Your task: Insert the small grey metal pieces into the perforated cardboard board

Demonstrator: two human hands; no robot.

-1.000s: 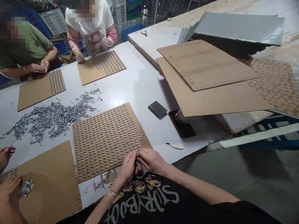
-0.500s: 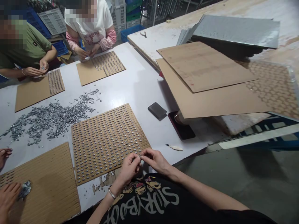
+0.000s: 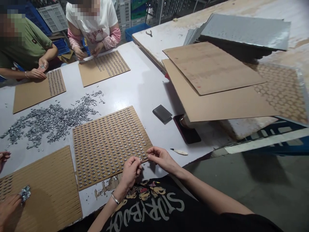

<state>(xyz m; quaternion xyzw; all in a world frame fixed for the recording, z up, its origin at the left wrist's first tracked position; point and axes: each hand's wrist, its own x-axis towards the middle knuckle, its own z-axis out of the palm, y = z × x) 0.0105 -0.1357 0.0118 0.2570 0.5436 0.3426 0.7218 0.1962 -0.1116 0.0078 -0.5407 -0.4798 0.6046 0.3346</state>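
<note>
Since a second ago both hands have moved up from the bench edge onto the slotted card (image 3: 109,146). The right hand (image 3: 160,158) pinches a small metal piece at its near corner; the left hand (image 3: 131,169) is half-clenched beside it. The card looks nearly full; the pile of pieces (image 3: 50,120) remains.

A grey concrete floor (image 3: 253,190) lies right of the white worktable (image 3: 142,87), plastic crates (image 3: 51,16) stack behind it, and a second, worn table (image 3: 169,35) adjoins its far-right edge.
</note>
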